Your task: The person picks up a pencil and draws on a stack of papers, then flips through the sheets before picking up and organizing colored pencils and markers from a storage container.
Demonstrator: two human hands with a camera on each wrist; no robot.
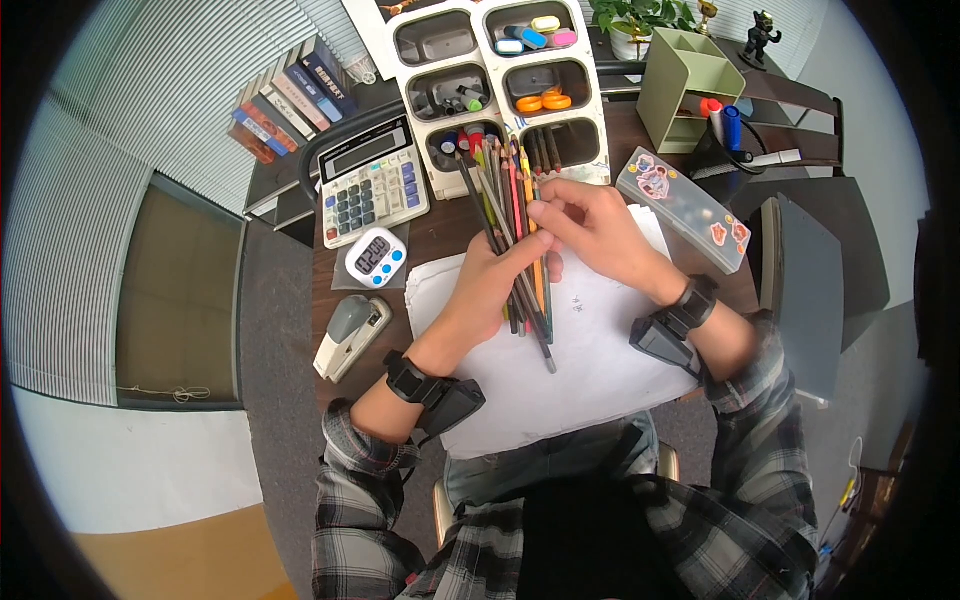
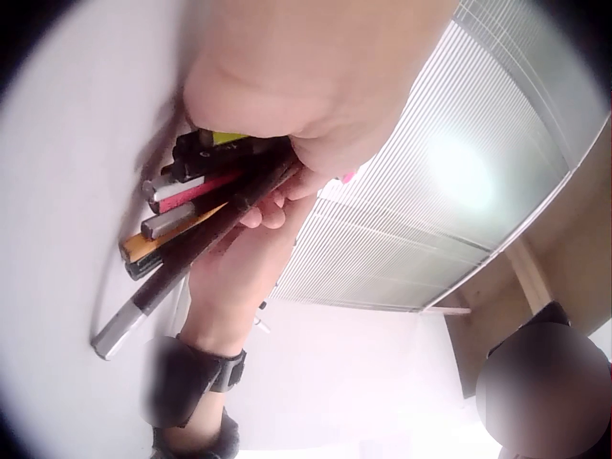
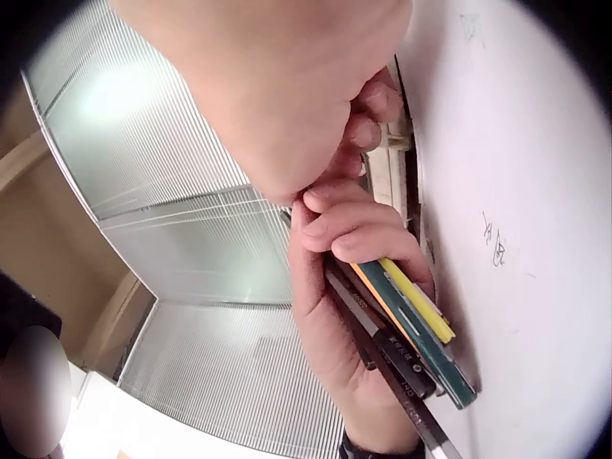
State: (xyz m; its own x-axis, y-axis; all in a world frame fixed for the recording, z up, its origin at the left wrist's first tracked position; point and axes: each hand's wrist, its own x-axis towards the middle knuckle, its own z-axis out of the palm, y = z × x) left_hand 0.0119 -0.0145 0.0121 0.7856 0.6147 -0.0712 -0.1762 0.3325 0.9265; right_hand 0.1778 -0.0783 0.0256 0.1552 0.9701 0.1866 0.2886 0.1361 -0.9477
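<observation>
My left hand (image 1: 490, 280) grips a mixed bundle of pencils (image 1: 515, 190) over the white paper (image 1: 590, 350), their tips toward the organizer. In the left wrist view, the blunt ends of several pencils (image 2: 182, 206) stick out below the palm, and one dark pencil (image 2: 191, 263) reaches farther out than the others. My right hand (image 1: 605, 235) is at the other side of the bundle, its fingers curled and its thumb close to the left thumb. I cannot tell whether it pinches a pencil. Green and yellow pencils (image 3: 421, 330) show under the left fingers in the right wrist view.
A compartment organizer (image 1: 497, 115) stands behind the bundle, holding highlighters, orange scissors and pens. To the left are a calculator (image 1: 375, 190), a timer (image 1: 377, 257) and a stapler (image 1: 352, 335). A clear pencil case (image 1: 685, 210), pen cup (image 1: 725, 160) and green holder (image 1: 680, 95) are right.
</observation>
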